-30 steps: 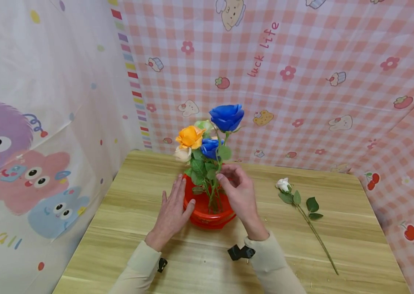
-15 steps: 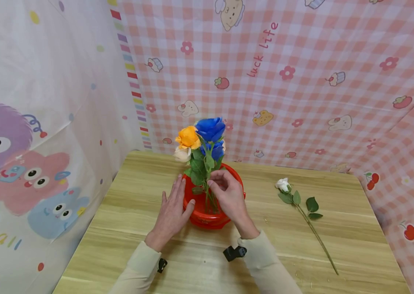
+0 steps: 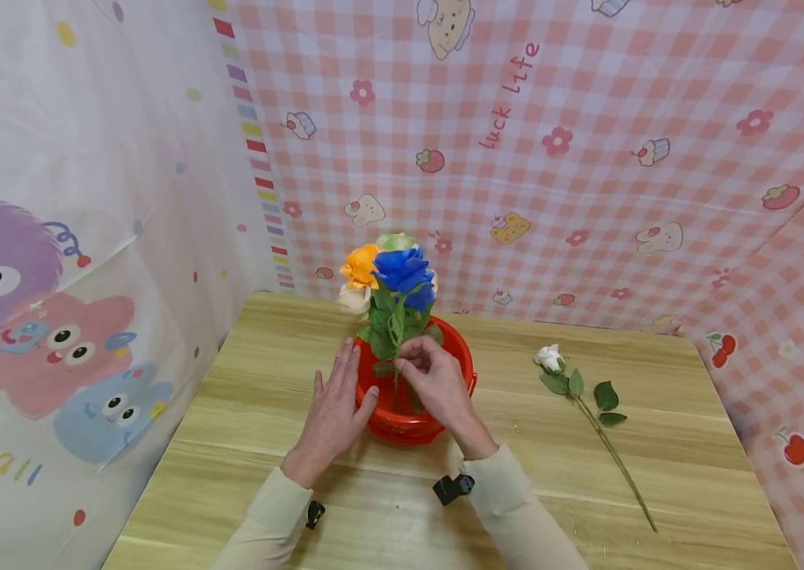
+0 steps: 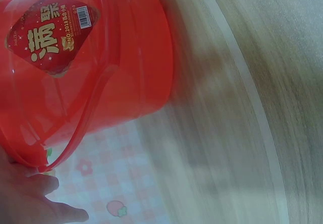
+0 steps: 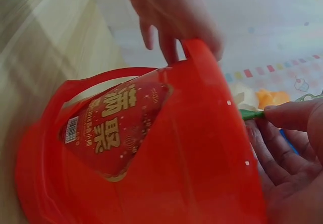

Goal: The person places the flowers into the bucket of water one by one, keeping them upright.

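Observation:
A red plastic bucket (image 3: pixel 409 431) stands on the table with several artificial roses in it. My right hand (image 3: pixel 440 388) pinches the green stem (image 5: pixel 250 114) of a blue rose (image 3: pixel 400 269) above the bucket's opening. Behind that bloom are a second blue rose (image 3: pixel 419 298) and a pale green flower (image 3: pixel 397 241). To its left are an orange rose (image 3: pixel 359 266) and a cream rose (image 3: pixel 354 299). My left hand (image 3: pixel 330 416) rests with straight fingers on the bucket's left rim. The lower ends of the stems are partly hidden.
A white rose (image 3: pixel 550 358) with a long leafy stem lies on the wooden table (image 3: pixel 230 443), right of the bucket. A pink checked cloth (image 3: pixel 658 198) hangs behind, and a white printed cloth (image 3: pixel 180 214) hangs at the left. The bucket's handle (image 4: pixel 96 90) hangs against its side.
My right hand has moved left and slightly down, bringing the held blue rose lower among the other flowers, beside the orange one. The left hand stays in place.

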Demonstrator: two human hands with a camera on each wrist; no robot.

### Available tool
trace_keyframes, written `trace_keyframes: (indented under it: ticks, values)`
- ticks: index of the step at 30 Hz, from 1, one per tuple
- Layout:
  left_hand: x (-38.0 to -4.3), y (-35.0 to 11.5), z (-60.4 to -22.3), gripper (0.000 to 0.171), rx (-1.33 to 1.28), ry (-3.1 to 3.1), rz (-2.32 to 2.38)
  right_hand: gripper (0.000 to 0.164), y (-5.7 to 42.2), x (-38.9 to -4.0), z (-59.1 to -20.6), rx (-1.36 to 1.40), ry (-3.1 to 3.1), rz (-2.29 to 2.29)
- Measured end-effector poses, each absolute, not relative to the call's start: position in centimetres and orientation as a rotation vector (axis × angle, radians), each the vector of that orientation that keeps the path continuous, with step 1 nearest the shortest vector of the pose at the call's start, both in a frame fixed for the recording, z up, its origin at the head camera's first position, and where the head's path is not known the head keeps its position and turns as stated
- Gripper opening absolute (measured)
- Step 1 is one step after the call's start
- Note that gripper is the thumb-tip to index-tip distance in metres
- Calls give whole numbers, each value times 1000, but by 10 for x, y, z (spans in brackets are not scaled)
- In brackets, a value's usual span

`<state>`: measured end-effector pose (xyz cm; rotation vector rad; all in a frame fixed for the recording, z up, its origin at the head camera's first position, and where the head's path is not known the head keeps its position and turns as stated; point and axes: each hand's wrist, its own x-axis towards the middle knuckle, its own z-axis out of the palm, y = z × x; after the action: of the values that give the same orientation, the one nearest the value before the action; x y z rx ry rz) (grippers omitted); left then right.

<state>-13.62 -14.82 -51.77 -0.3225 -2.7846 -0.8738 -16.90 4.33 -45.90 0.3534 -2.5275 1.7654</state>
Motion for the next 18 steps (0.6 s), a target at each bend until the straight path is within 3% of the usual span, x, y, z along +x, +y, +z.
trace_keyframes:
  ticks: [18]
  values:
    - [-137,-149,-518,71,-323,-2792,-868,11,34,-183,-464,431,-2736,1574]
